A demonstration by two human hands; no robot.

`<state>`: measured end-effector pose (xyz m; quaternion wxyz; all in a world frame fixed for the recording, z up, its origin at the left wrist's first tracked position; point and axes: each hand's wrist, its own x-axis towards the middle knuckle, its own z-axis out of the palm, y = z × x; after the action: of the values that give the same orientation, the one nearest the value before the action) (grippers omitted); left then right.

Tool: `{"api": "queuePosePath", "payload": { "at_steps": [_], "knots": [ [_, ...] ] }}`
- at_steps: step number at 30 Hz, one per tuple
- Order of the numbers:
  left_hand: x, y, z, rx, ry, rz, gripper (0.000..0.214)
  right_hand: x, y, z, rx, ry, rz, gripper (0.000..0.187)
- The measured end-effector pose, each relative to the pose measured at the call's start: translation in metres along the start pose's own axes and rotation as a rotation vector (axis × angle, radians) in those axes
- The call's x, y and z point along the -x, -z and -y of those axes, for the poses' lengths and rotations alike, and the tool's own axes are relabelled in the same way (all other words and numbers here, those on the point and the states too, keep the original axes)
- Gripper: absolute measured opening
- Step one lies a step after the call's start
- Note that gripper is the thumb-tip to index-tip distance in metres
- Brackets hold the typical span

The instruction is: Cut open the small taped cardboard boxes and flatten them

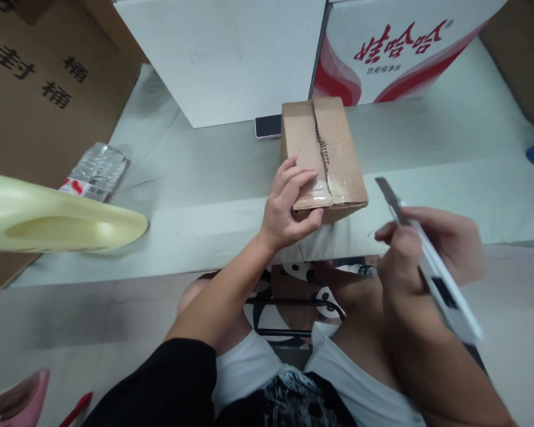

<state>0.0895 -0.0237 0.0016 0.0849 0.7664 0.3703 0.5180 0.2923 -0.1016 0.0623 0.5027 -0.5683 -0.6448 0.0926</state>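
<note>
The left hand (289,209) lies on the near left corner of a small brown cardboard box (324,151). Its fingers are spread flat over the taped top and its thumb presses the front face, so it clasps that corner loosely. The box sits on a pale grey-green table surface (427,139), close to the front edge, with a ragged dark line running down the clear tape on its centre seam. The right hand (451,240) hovers to the right of the box and apart from it, closed around a white plastic utility knife (432,270). The knife's grey blade is extended and points up and away towards the box's right side (this hand is somewhat blurred). Just behind the box a dark-screened phone in a pale case (267,126) lies flat against the foot of a large white carton (231,53), with a red-and-white printed carton (396,50) next to it. Well off to the left are a crushed clear plastic bottle with a red label (95,172), a pale yellow moulded plastic piece (48,218) and a big brown carton with black characters (35,89).
</note>
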Motion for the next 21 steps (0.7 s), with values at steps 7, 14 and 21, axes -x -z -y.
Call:
{"api": "queuePosePath", "payload": {
  "at_steps": [7, 14, 21],
  "knots": [
    [0.001, 0.01, -0.001, 0.128, 0.105, 0.008, 0.053, -0.027, -0.052, -0.088, 0.271, -0.119, 0.075, 0.047],
    [0.007, 0.017, 0.026, 0.192, 0.233, -0.295, 0.038, -0.026, -0.053, -0.112, 0.463, -0.126, 0.346, 0.055],
    [0.01, 0.046, 0.047, 0.194, 0.466, -0.556, 0.04, -0.017, -0.072, -0.082, 0.275, 0.085, 0.42, 0.03]
  ]
}}
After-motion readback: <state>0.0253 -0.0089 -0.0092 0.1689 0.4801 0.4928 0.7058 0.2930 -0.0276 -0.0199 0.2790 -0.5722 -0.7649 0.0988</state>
